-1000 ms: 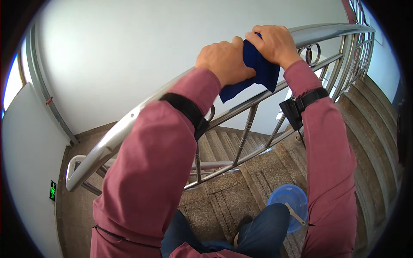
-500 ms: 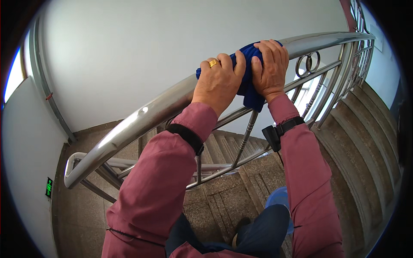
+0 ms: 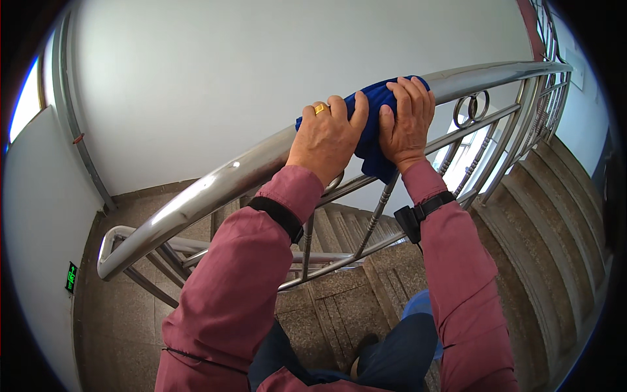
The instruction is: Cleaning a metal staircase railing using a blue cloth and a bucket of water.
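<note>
Nearest, below the handrail, are the wearer's blue denim trousers point(image 3: 408, 343). A translucent blue plastic vessel point(image 3: 419, 302) with a rounded rim stands partly hidden behind the knee. Both forearms rise toward the handrail in dull red woven sleeves point(image 3: 228, 268), creased along their length. Each wrist carries a black strap point(image 3: 277, 218); the right one has a dark block attached on its inner side.

The left hand point(image 3: 328, 137) is on top of the handrail point(image 3: 206, 189), its fingers bent and slightly spread, closed down over a blue cloth point(image 3: 372, 127). A broad, smooth yellow-metal ring point(image 3: 321, 108) sits on one finger. The right hand point(image 3: 409, 124) is just beside it, farther up the handrail; its fingers lie close together and curl over the top, holding the same cloth, with the thumb set apart toward the left hand. The fingertips on the far side of the handrail are partly out of sight.

The cloth is soft, matt and folded, draped over the handrail between and under the hands, one end hanging below on the near side. The handrail is a thick, polished, curved metal tube with bright reflections. Beneath it are slimmer metal bars and balusters point(image 3: 373, 219), some ribbed, and paired metal rings point(image 3: 471, 111). Speckled stone steps point(image 3: 542, 215) climb to its right; others descend beyond it. Behind the handrail stands a plain, smooth white wall point(image 3: 235, 72).
</note>
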`<state>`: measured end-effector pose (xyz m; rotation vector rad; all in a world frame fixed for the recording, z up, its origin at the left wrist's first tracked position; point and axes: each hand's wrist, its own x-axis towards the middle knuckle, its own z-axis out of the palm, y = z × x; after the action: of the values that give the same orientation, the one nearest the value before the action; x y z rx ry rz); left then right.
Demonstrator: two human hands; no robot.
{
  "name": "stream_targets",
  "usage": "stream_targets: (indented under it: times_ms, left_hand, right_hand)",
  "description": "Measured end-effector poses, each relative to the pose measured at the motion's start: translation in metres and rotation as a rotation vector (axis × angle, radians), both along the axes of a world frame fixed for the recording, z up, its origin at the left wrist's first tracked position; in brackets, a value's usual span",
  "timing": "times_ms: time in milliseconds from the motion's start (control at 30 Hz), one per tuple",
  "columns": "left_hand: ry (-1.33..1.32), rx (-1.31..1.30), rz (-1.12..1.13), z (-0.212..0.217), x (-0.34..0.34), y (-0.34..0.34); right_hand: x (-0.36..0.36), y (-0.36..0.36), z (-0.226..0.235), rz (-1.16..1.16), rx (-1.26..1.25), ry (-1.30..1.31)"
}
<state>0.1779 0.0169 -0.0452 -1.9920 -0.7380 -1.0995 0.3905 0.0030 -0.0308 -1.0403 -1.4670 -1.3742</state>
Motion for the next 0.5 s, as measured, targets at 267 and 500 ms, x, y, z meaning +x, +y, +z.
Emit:
stream_targets:
  times_ms: [267, 500]
  left_hand:
    - [0.0, -0.221, -0.097, 0.003, -0.019, -0.006]
    - [0.004, -0.305, -0.155, 0.006, -0.034, -0.006]
  right_hand:
    - [-0.011, 0.0, -0.005, -0.001, -0.026, -0.003]
    - [-0.023, -0.001, -0.007, 0.003, -0.034, -0.004]
